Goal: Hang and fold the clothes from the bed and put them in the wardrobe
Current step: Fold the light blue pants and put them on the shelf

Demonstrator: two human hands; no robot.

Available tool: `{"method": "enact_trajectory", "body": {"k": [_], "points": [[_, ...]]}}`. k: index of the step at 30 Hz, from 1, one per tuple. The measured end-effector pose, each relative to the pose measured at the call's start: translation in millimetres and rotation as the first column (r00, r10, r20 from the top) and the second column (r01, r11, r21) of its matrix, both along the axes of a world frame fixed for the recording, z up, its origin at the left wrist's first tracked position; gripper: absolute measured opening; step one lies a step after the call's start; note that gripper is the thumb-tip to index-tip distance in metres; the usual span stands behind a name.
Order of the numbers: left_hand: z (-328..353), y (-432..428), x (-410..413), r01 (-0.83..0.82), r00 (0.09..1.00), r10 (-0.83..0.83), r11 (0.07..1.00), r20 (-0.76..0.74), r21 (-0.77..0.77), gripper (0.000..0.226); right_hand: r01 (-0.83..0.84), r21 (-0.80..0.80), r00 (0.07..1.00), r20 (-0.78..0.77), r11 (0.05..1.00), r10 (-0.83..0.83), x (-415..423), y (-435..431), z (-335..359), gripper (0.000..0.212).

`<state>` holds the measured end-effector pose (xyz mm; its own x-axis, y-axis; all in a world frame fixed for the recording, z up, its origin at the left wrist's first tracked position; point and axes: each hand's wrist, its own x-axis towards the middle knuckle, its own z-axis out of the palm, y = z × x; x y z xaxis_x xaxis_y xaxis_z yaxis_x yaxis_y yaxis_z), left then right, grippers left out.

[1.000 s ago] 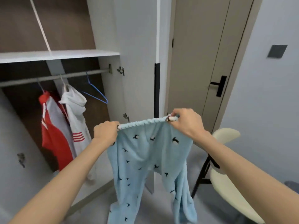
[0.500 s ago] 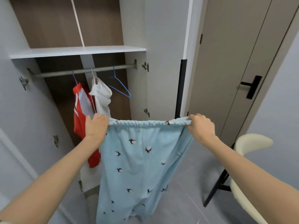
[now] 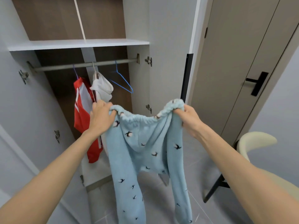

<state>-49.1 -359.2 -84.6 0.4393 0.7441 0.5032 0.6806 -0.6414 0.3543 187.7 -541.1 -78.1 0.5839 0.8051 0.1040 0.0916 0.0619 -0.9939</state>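
Both hands' fingers (image 3: 113, 112) curled, gripping trousers (image 3: 142, 152) waistband.

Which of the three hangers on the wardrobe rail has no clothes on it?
The blue wire hanger, rightmost on the rail. The other two carry a red-and-white jacket and a white hoodie.

Waistband (image 3: 139, 119) of light-blue pyjama trousers (image 3: 140, 152), stretched straight half second ago, now slack, sagging in middle. Left hand (image 3: 101, 118) and right hand (image 3: 188, 118) closer together, each gripping bunched waistband end. Trouser legs now hang apart.
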Motion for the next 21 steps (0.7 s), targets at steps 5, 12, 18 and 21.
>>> {"method": "enact_trajectory", "body": {"k": [5,12,18,21], "points": [[2.4,0.8,2.2,0.312,0.769,0.045,0.844,0.638,-0.436,0.025,-0.178,0.077,0.862,-0.469,0.981,0.193,2.1,-12.1,8.8,0.022],[-38.2,-2.7,-12.4,0.463,0.796,-0.104,0.74,0.596,-0.488,0.011,0.324,-0.003,0.941,-0.102,0.946,-0.322,12.3,-21.4,-7.2,0.021],[-66.4,-2.3,-14.6,0.401,0.916,-0.348,0.788,0.2,-0.467,0.008,0.538,-0.005,0.841,0.076,0.843,-0.536,28.2,-31.7,-38.0,0.01],[-87.0,5.1,-15.3,0.242,0.967,-0.14,0.757,0.211,-0.607,0.005,0.532,-0.053,0.844,0.112,0.845,-0.524,27.3,-32.0,-35.8,0.032]]}}
